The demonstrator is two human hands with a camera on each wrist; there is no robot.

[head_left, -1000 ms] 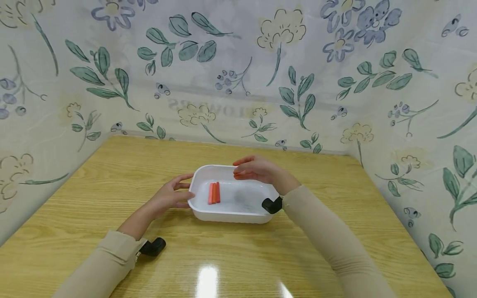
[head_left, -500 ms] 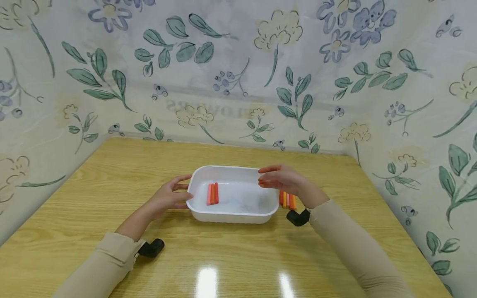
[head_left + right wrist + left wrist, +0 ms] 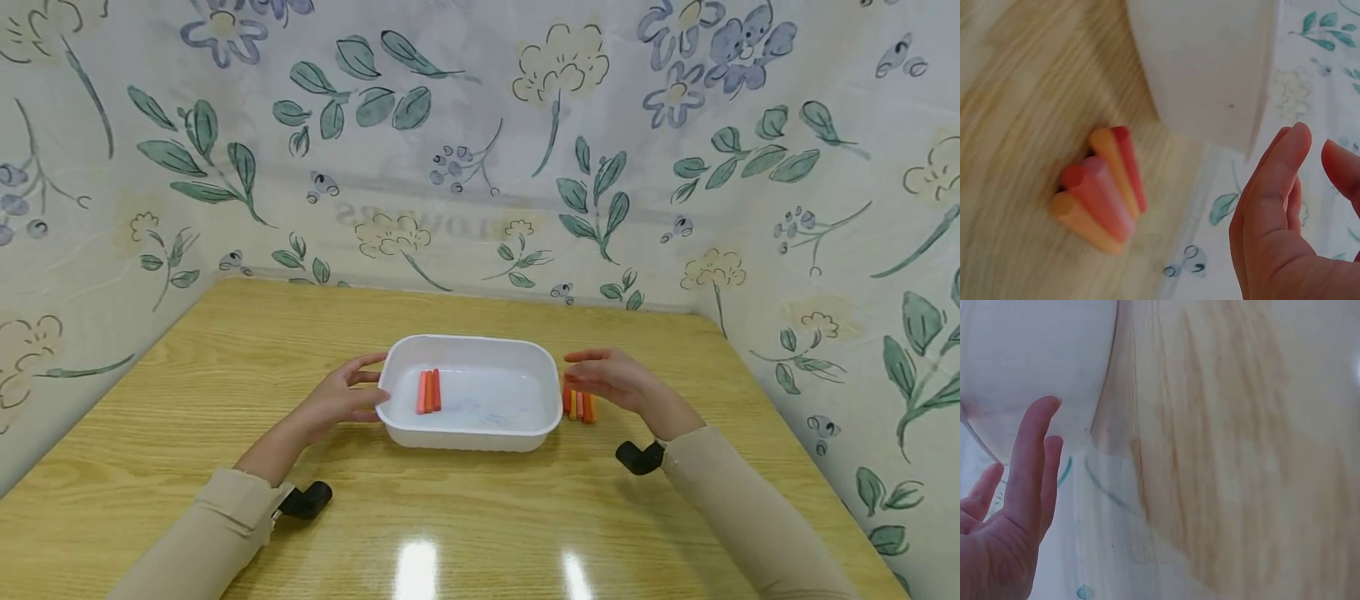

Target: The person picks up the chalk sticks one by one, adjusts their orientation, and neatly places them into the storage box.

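A white plastic tub [image 3: 480,440] stands mid-table. Three chalk sticks [image 3: 428,392], pink, orange and red, lie side by side in its left half. My left hand [image 3: 347,392] is at the tub's left end, thumb at the rim; in the left wrist view its straight fingers [image 3: 1030,456] reach along the outer wall. Beyond the right end lies a row of several more chalk sticks [image 3: 1097,190] in red, orange and pink. Over them hovers my right hand [image 3: 618,382], holding nothing, fingers loosely extended and thumb apart. Orange-red stains mark its fingertips.
The wooden table [image 3: 480,525] has glare spots near its front. Flower-printed cloth [image 3: 480,167] walls in the back and sides. A black wrist camera [image 3: 307,500] sticks out under the left cuff, another black camera [image 3: 640,457] under the right.
My right hand has moved rightward from over the tub to above the loose chalk row, uncovering the tub's right side. My left hand and the three sticks in the tub stay put.
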